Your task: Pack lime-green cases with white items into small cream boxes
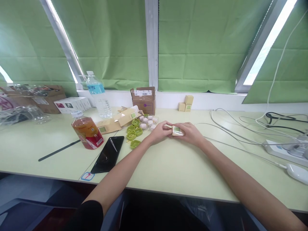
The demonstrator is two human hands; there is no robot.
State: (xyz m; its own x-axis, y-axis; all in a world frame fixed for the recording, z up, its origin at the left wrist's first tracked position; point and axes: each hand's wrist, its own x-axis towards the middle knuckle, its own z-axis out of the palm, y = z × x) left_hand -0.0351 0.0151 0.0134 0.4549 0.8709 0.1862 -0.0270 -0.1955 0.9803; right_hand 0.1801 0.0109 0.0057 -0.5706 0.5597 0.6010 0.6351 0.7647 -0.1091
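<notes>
A small tan cardboard box [177, 130] with a green square on its face is held low over the table between my two hands. My right hand [191, 133] is closed round its right side. My left hand [160, 132] pinches at its left end, with the fingertips partly hidden. Left of my left hand lie several green plastic cases [131, 135] and a cluster of pale round pieces in clear packaging [149, 122]. Flattened tan cartons [127, 117] rest behind the cases.
Three small tan boxes [188, 100] are stacked by the wall. A brown carton [145, 99], a water bottle [98, 96], a red drink bottle [87, 131] and a black tablet [108, 154] stand or lie leftward. Cables [231, 133] and a power strip [284, 150] occupy the right.
</notes>
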